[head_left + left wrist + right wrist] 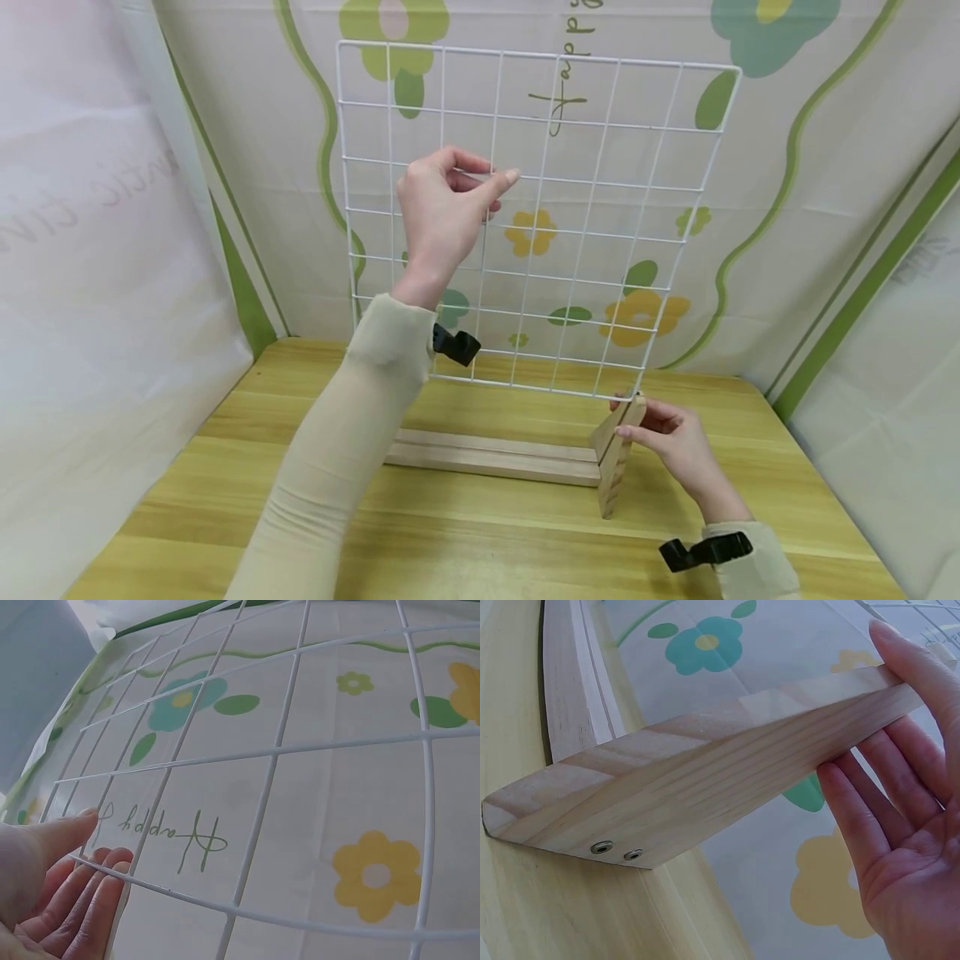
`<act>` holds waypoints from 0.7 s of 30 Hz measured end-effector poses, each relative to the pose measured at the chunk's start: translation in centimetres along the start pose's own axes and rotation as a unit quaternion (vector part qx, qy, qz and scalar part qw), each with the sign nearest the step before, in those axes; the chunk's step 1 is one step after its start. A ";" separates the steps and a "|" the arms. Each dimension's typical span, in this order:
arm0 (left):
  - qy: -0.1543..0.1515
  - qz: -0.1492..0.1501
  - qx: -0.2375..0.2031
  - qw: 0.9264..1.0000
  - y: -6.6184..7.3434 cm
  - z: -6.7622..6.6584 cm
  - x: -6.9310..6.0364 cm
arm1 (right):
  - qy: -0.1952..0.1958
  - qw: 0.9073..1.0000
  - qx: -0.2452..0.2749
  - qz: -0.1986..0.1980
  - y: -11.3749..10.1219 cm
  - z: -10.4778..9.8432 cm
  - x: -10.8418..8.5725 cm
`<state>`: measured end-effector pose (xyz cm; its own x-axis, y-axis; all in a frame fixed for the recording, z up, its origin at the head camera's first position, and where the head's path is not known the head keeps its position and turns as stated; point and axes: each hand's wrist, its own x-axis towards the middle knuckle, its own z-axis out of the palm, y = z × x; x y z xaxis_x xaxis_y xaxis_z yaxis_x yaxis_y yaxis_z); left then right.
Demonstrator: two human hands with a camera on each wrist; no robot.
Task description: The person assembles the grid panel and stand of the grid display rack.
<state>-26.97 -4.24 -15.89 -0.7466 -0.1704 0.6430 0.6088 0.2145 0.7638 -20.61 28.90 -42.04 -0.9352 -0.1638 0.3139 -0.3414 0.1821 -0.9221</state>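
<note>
A white wire grid panel point(570, 229) stands upright above a wooden stand, its lower right corner at the top of the stand's side board point(615, 467). My left hand point(450, 208) pinches a wire of the grid; in the left wrist view the thumb and fingers of that hand point(71, 892) close around the grid point(277, 750). My right hand point(678, 446) holds the side board near its upper end. In the right wrist view, the thumb of this hand point(900, 772) lies on the board's edge and the fingers against its outer face point(727, 772), which has two metal screws low down.
The stand's long grooved base bar point(495, 462) lies along the wooden table point(480, 542), its left end hidden behind my left arm. A fabric backdrop point(765, 275) with flowers and lettering hangs behind, and white fabric point(97, 250) hangs at the left side.
</note>
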 end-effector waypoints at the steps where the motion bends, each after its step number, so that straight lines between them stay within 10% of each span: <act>1: 0.001 0.002 0.001 1.000 0.0 0.0 -0.1 | 0.001 1.000 -0.001 0.002 0.0 0.0 0.0; 21: 0.014 0.031 0.004 0.999 0.2 -0.1 -1.2 | 0.003 1.000 0.010 -0.004 0.0 -0.2 -0.3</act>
<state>-25.96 -4.05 -16.47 -0.6998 -0.1839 0.6903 0.6513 0.2327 0.7223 -20.37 29.17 -42.05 -0.9331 -0.1595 0.3222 -0.3466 0.1614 -0.9240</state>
